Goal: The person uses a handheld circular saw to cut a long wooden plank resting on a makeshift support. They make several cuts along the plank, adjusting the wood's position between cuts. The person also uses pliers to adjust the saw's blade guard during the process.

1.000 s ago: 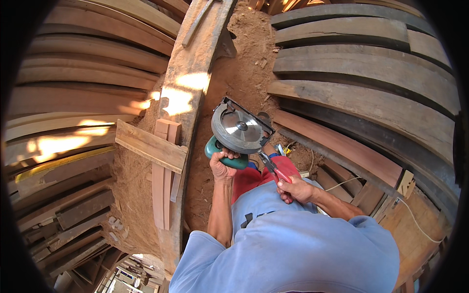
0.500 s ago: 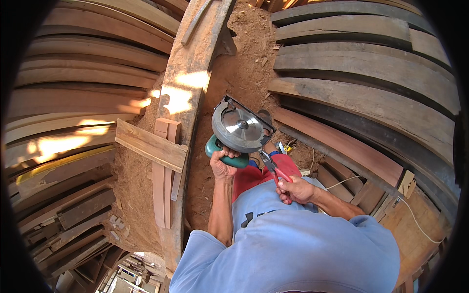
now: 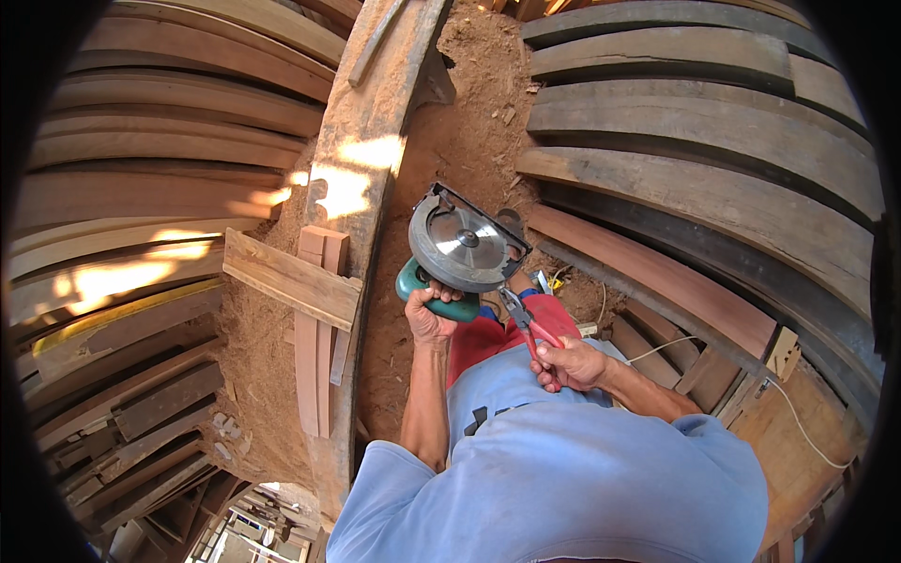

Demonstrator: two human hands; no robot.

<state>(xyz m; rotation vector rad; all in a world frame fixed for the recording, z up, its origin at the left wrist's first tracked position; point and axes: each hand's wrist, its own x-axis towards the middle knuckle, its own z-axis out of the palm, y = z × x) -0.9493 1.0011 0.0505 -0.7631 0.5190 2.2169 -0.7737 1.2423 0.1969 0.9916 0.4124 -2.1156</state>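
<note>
Gripping a circular saw by its green handle in the left hand, with blade face turned up, well inside the gap between bench and stacked timber, near red trousers. Gripping red-handled pliers in the right hand, with fingers wrapped round the handles and nose up at the saw's lower right rim; hard to tell from here whether touching it or just beside. To the left, past a narrow strip of floor, the long edge of a bench, with a short board laid across and jutting past the far side. To the right, the near ends of stacked planks, closest at a reddish board. Ahead, between both edges, sawdust-strewn ground.
</note>
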